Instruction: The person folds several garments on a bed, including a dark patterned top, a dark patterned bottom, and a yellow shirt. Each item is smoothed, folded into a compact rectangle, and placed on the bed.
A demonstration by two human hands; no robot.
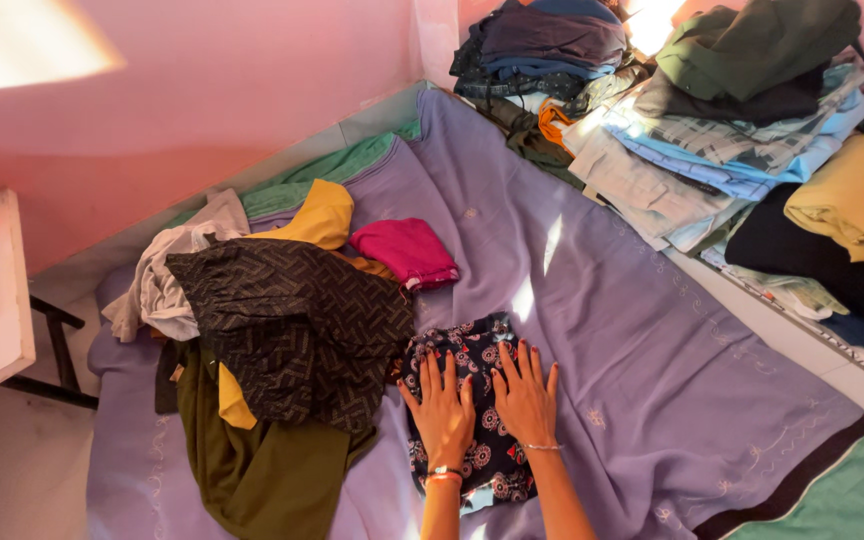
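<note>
Fingers are spread flat, nothing gripped: left hand (442, 405) and right hand (526, 398) are pressed side by side on a dark flowered cloth (472, 450) (folded small) laid on the lilac sheet (612, 300), just beside a heap of clothes (282, 330).

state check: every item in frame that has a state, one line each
Left hand: open, flat on dark floral garment.
Right hand: open, flat beside it.
Dark floral garment: folded, lying on lilac sheet.
Lilac embroidered sheet: spread out.
Black patterned garment: unfolded, atop loose heap.
Magenta cloth: loosely folded.
Clothes stacks on right: folded, piled.
</note>
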